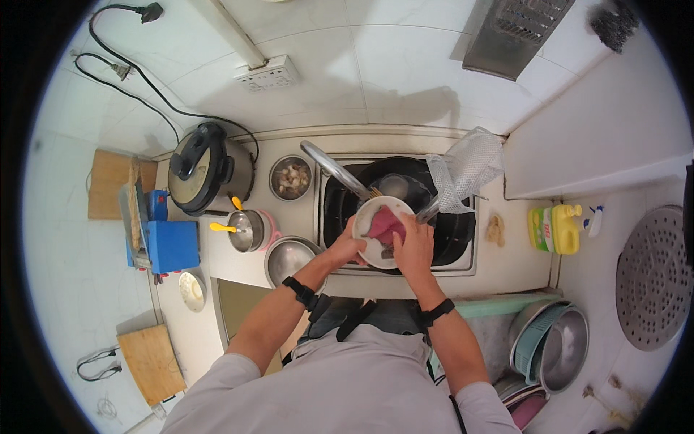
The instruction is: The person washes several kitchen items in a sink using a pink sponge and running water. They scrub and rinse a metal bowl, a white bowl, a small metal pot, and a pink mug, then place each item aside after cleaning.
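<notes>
Over the black basin (455, 239) in the steel sink, my left hand (348, 244) grips a white bowl (374, 249) at its left side. My right hand (412, 242) is closed on a pink cloth (383, 223) pressed inside the bowl. A steel faucet (329, 163) arches toward the bowl from behind. A white mesh bag (463, 173) hangs at the basin's back right. A steel bowl (282, 264) stands just left of my left hand.
At left are an electric cooker (195, 177), small pans (249, 230), a bowl of food pieces (290, 177), a blue appliance (170, 246) and cutting boards (152, 362). At right are a yellow jug (549, 231), stacked basins (567, 340) and a perforated steel disc (650, 282).
</notes>
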A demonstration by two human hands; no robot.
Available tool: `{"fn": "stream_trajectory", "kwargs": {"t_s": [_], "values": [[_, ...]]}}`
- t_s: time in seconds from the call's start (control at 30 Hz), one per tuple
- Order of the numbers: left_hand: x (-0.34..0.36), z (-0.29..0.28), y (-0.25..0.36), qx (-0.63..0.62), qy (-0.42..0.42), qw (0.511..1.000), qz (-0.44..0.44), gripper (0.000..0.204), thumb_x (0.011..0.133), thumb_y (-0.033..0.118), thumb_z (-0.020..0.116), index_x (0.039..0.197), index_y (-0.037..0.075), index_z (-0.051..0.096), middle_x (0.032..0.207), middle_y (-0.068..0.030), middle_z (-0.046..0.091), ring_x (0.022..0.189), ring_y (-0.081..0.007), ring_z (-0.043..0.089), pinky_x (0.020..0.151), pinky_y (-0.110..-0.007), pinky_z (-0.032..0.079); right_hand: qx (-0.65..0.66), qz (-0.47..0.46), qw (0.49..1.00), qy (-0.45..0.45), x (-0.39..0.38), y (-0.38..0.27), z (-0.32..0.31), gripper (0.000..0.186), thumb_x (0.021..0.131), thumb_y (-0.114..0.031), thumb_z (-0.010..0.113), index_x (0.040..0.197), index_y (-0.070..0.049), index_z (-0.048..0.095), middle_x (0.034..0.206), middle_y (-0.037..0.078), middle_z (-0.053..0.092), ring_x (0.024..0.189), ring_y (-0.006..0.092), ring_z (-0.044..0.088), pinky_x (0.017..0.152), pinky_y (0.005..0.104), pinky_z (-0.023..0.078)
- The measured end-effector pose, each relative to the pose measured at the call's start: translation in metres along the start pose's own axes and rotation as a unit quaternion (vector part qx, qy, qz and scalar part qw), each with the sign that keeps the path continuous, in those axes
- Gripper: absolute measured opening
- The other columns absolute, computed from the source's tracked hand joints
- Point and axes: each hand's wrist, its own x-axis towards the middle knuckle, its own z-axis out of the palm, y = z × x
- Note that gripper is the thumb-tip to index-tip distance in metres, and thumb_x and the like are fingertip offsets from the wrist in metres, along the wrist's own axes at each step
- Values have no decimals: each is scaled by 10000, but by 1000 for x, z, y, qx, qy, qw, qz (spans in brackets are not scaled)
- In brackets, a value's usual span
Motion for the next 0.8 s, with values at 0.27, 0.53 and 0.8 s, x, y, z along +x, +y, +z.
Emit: {"fn": "stream_trajectory", "kwargs": {"t_s": [0.27, 0.53, 0.8], "values": [[12, 3, -5, -43, -33, 999, -2, 935, 712, -55, 499, 1549, 235, 201, 1216, -113, 542, 856, -253, 668, 562, -376, 604, 261, -20, 958, -114, 15, -21, 30, 273, 828, -46, 694, 1100, -44, 670, 1173, 168, 609, 1095, 377, 581, 924, 444, 490], [5, -1, -8, -93, -27, 995, 23, 941, 698, -86, 503, 1539, 221, 214, 1325, -132, 456, 1232, -331, 530, 832, -483, 604, 34, -88, 964, -247, 22, 7, -6, 220, 865, -113, 626, 1071, -78, 692, 1101, 117, 625, 1015, 349, 609, 864, 459, 510], [7, -8, -2, -35, -21, 999, 26, 940, 707, -70, 493, 1551, 233, 212, 1350, -130, 451, 1217, -335, 538, 832, -461, 610, 188, -103, 947, -238, 11, -8, 20, 241, 856, -199, 681, 1064, -77, 672, 1060, 149, 628, 976, 372, 622, 855, 459, 515]]}}
